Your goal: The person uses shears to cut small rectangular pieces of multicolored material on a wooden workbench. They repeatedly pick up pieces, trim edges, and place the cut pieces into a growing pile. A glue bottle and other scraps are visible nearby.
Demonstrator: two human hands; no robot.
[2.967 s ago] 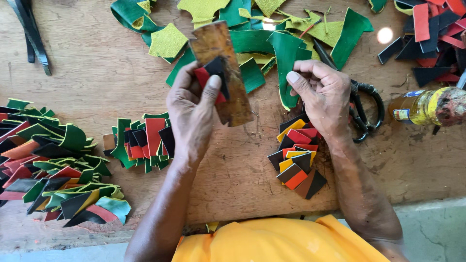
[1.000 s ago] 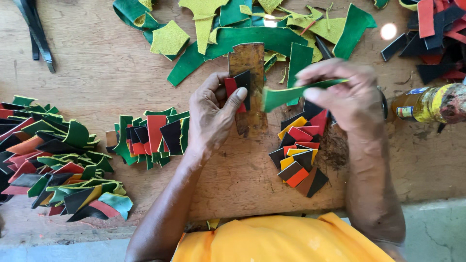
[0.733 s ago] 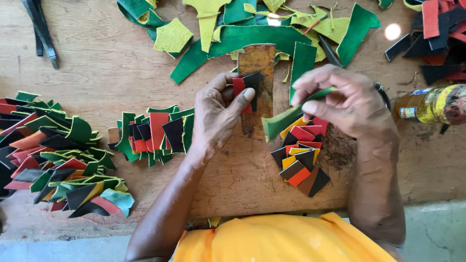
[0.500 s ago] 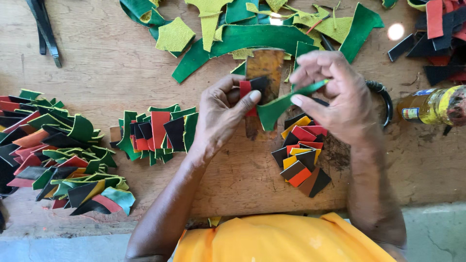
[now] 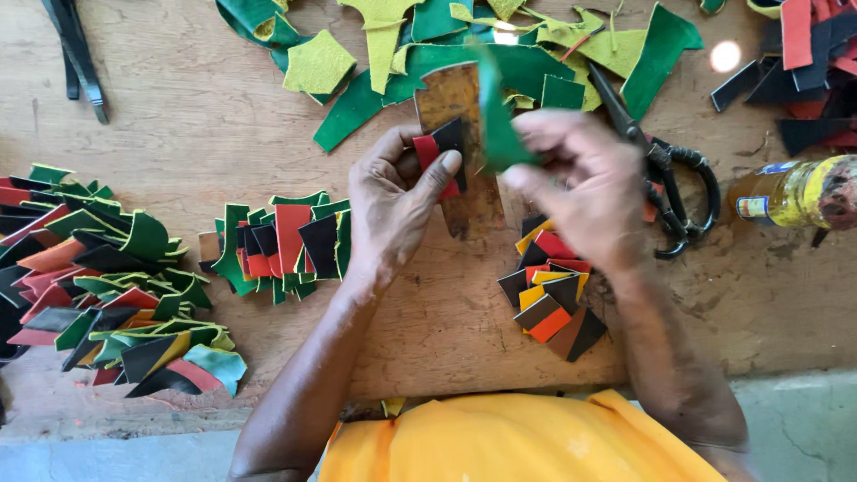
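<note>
We look down on a worn, scratched light-brown wooden worktop (image 5: 178, 116) that fills nearly the whole view. Along its near edge we see a strip of pale grey concrete floor (image 5: 803, 428). A small round patch of bright light (image 5: 725, 56) falls on the wood at upper right.

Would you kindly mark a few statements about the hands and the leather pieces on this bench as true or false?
1. The right hand holds a green piece. True.
2. The left hand is empty. False: its thumb presses red and black pieces onto a brown strip.
3. The scissors lie beside the right hand. True.
4. The yellow bottle stands upright at the left edge. False: it lies on its side at the right.
5. A small stack of cut pieces lies under the right wrist. True.
</note>
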